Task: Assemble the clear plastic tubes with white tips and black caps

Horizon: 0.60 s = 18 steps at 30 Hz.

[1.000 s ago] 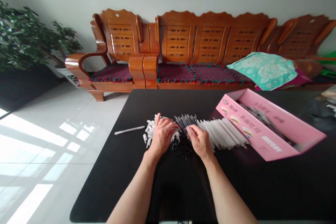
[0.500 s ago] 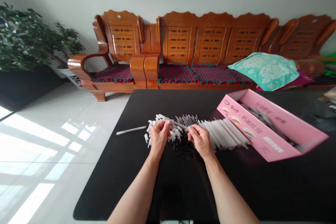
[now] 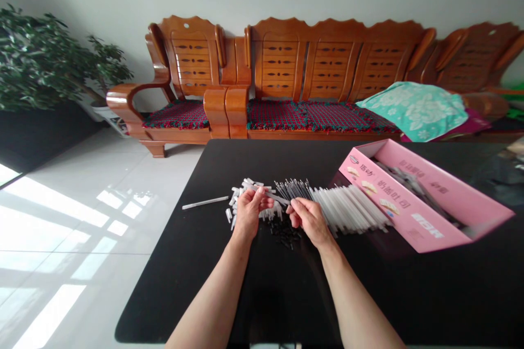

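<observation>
Between my two hands, over the middle of the black table, is a slim translucent pen barrel (image 3: 277, 197). The fingertips of my left hand (image 3: 248, 212) pinch its left end. My right hand (image 3: 308, 218) is closed on its right end, thumb against the fingers. White pen caps (image 3: 234, 196) lie in a heap beside and behind my left hand, partly hidden by it. Small black plugs (image 3: 285, 233) are scattered between the wrists. Thin dark pen refills (image 3: 291, 187) lie behind my right hand, and a row of translucent barrels (image 3: 354, 208) lies to its right.
One whitish pen (image 3: 204, 203) lies alone at the left. A pink open box (image 3: 409, 212) with grey items inside stands on the right of the black table (image 3: 184, 272). Behind are a wooden bench (image 3: 327, 65) with a turquoise cloth (image 3: 417, 112) and a plant (image 3: 49, 65).
My right hand has shifted slightly left, nearer to my left hand, and less of the barrel shows between them. The left fingers have loosened a little. The things on the table look unmoved.
</observation>
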{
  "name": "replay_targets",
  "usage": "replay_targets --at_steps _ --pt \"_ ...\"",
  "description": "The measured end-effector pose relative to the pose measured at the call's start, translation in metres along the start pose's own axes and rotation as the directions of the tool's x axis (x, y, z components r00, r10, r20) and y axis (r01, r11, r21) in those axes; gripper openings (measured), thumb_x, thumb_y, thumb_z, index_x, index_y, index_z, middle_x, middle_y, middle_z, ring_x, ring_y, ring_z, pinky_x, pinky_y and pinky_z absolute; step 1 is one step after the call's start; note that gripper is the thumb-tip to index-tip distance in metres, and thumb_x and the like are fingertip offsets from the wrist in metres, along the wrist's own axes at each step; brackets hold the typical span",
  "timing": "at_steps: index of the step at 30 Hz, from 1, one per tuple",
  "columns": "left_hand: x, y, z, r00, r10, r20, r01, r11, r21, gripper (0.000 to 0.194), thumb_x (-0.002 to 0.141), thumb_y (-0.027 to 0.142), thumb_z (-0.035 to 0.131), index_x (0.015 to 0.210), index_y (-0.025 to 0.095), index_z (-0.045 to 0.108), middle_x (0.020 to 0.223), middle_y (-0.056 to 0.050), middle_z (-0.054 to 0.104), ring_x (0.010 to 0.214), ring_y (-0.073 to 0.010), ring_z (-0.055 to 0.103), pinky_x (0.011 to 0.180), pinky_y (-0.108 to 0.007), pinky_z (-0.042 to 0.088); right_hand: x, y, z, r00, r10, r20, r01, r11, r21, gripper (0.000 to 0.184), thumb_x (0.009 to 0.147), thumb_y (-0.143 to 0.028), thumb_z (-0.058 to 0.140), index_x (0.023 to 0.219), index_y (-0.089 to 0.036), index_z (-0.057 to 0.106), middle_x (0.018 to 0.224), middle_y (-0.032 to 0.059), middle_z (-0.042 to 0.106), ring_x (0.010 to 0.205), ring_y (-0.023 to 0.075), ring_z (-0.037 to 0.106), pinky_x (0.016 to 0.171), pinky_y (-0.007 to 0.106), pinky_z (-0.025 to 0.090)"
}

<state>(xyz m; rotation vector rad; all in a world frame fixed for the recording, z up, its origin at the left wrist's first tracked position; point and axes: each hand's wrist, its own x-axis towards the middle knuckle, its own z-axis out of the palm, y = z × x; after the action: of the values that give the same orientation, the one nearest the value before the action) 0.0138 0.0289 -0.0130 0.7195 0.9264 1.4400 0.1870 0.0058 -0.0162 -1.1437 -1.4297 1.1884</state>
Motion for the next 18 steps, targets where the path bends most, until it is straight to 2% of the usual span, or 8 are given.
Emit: replay_targets --at_steps 6,9,13,18 --pt "0.003 -0.0024 -0.0036 1.0 0.013 -0.024 -0.013 1.0 0.017 0.044 0.068 0.05 0.082 0.081 0.011 0.068 0.06 -0.003 0.066 0.052 -0.0138 0.064 0.057 -0.025 0.054 -0.0013 -0.0051 -0.0011 0.998 -0.026 0.052 0.028 0.999 -0.039 0.034 0.093 -0.046 0.058 0.078 -0.016 0.065 0.055 -0.0021 0.057 0.05 0.0106 0.049 0.049 0.022 0.034" --pt "0.0038 -0.0031 -0.0052 0.999 0.033 -0.021 -0.033 0.999 0.031 0.043 0.069 0.05 0.081 0.081 0.011 0.067 0.06 -0.002 0.066 0.052 -0.0135 0.064 0.057 -0.025 0.054 -0.0006 -0.0049 -0.0016 0.999 -0.01 0.039 0.011 0.999 -0.031 0.031 0.091 -0.045 0.061 0.079 -0.017 0.064 0.057 -0.0022 0.058 0.051 0.0109 0.05 0.049 0.022 0.035" --pt "0.0035 -0.0033 -0.0055 0.999 0.034 -0.009 -0.034 0.999 0.039 0.042 0.071 0.05 0.08 0.081 0.012 0.067 0.061 -0.002 0.066 0.053 -0.0135 0.065 0.058 -0.025 0.054 0.0006 -0.0031 -0.0022 0.999 -0.01 0.031 0.012 0.999 -0.052 0.038 0.095 -0.049 0.053 0.077 -0.016 0.065 0.053 -0.0021 0.056 0.049 0.0115 0.05 0.05 0.023 0.036" --pt "0.0029 -0.0021 -0.0045 1.0 0.023 -0.011 -0.023 0.999 0.035 0.041 0.071 0.049 0.08 0.08 0.012 0.067 0.06 -0.002 0.066 0.054 -0.0136 0.065 0.058 -0.025 0.054 0.0007 -0.0047 -0.0034 1.0 0.004 0.026 -0.002 0.998 -0.064 0.028 0.088 -0.043 0.063 0.079 -0.017 0.065 0.055 -0.0032 0.057 0.05 0.0109 0.049 0.05 0.023 0.036"
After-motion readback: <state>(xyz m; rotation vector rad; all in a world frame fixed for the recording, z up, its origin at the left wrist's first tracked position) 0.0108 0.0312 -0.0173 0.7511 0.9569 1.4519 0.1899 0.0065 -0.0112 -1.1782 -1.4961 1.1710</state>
